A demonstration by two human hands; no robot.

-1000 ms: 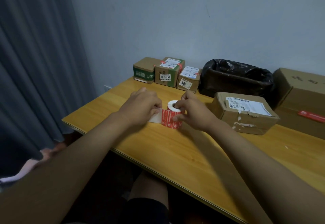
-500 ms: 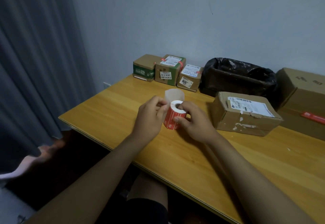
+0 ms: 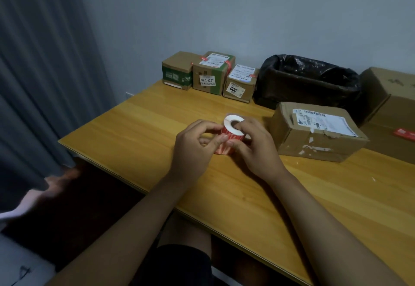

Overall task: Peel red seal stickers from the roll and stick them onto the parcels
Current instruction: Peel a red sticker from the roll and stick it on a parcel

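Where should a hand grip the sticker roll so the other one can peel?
Probably by the core. The sticker roll stands on end with its white face and hole up, so come from above on the right: the right hand has a finger hooked in the hole and the thumb on the red wall. That leaves the near-left wall free, where the left hand pinches at the stickers.

1. I see a table (image 3: 139, 133) of yellowish wood with a smooth, slightly glossy finish and visible grain lines.
2. The parcels look like matt brown cardboard; the nearest parcel (image 3: 314, 139) is scuffed, with torn tape remnants and a white paper label.
3. The sticker roll (image 3: 232, 129) is paper: a white matt top face, red printed sides.
4. The bin liner (image 3: 314, 72) is crinkled black plastic, faintly shiny.
5. The curtain (image 3: 40, 72) is grey pleated cloth.
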